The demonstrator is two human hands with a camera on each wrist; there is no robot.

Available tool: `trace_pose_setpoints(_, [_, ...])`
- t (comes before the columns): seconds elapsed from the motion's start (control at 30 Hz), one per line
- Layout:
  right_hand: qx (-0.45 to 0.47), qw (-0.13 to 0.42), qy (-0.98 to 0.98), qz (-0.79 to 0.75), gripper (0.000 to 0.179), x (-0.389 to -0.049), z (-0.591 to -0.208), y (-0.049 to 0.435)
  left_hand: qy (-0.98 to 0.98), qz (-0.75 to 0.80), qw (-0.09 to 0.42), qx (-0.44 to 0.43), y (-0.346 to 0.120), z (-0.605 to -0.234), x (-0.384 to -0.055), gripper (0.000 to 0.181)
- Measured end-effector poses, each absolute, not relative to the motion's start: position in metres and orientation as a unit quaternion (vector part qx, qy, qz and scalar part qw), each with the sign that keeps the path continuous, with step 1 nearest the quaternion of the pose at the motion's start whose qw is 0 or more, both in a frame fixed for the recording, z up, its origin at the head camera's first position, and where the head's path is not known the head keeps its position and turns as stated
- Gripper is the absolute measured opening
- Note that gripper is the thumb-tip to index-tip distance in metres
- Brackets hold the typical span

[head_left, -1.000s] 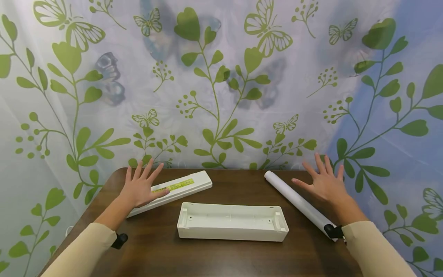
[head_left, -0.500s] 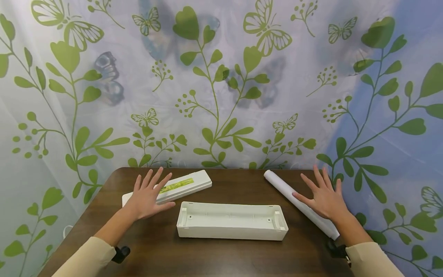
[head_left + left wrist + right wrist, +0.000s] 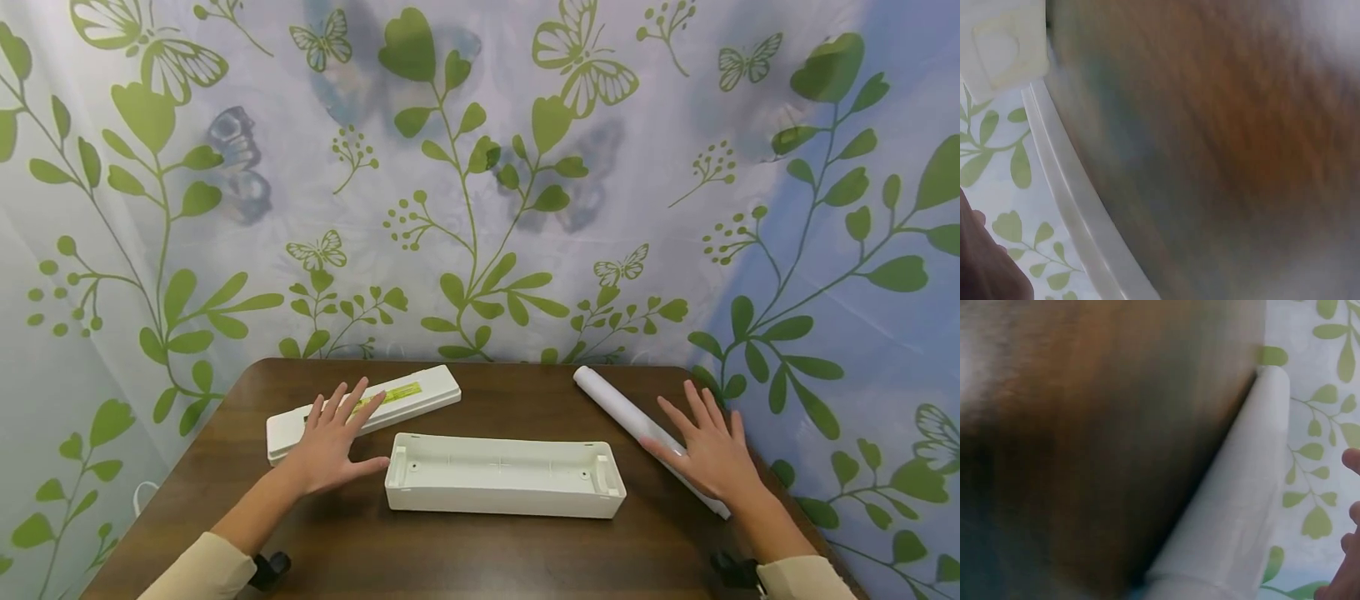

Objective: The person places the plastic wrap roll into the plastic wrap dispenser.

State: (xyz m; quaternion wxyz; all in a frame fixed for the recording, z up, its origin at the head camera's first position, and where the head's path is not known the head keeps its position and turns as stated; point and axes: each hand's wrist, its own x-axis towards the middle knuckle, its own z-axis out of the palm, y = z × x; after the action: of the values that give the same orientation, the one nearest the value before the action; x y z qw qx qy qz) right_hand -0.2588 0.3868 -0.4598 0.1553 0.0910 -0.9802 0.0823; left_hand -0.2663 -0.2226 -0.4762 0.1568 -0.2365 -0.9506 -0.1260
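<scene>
A long open white plastic box (image 3: 502, 502) lies in the middle of the dark brown table, its hollow side up. Behind it to the left is a long white lid-like piece (image 3: 431, 390) with a yellow-green label. My left hand (image 3: 326, 450), fingers spread, hovers in front of that piece, its thumb tip near the box's left end. On the right a white roll (image 3: 611, 398) lies slantwise. My right hand (image 3: 712, 454) is spread above the roll's near part and hides some of it. Neither hand holds anything. In the right wrist view the roll (image 3: 1229, 481) fills the lower middle.
The wooden table (image 3: 480, 558) has rounded far corners and ends at a curtain (image 3: 480, 208) printed with green leaves and butterflies. A thin white cable loop (image 3: 138, 496) shows past the left edge. Dark wrist cameras (image 3: 270, 571) are strapped beneath the sleeves.
Both hands have come down and nearer to the body, the left also shifting right towards the box. Fingers stay spread. The box, the labelled piece and the roll lie where they were.
</scene>
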Motion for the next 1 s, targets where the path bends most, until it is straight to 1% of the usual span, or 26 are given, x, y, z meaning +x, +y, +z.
trace_pose_setpoints(0.13, [0.088, 0.157, -0.979, 0.093, 0.085, -0.257, -0.467, 0.390, -0.948, -0.143, 0.144, -0.243, -0.216, -0.479, -0.263, 0.103])
trace_pose_setpoints(0.33, [0.094, 0.187, -0.973, 0.102, 0.082, -0.253, -0.476, 0.396, -0.941, -0.182, 0.129, -0.254, -0.209, -0.483, -0.259, 0.103])
trace_pose_setpoints(0.53, [0.103, 0.200, -0.967, 0.122, 0.080, -0.253, -0.482, 0.401, -0.929, -0.241, 0.104, -0.262, -0.204, -0.483, -0.255, 0.098])
trace_pose_setpoints(0.63, [0.100, 0.187, -0.967, 0.141, 0.080, -0.253, -0.485, 0.405, -0.921, -0.262, 0.100, -0.271, -0.202, -0.483, -0.253, 0.097])
trace_pose_setpoints(0.83, [0.089, 0.140, -0.967, 0.196, 0.080, -0.254, -0.486, 0.412, -0.903, -0.310, 0.083, -0.284, -0.197, -0.485, -0.250, 0.095])
trace_pose_setpoints(1.0, [0.086, 0.115, -0.967, 0.209, 0.080, -0.254, -0.483, 0.415, -0.889, -0.356, 0.065, -0.280, -0.194, -0.486, -0.247, 0.098])
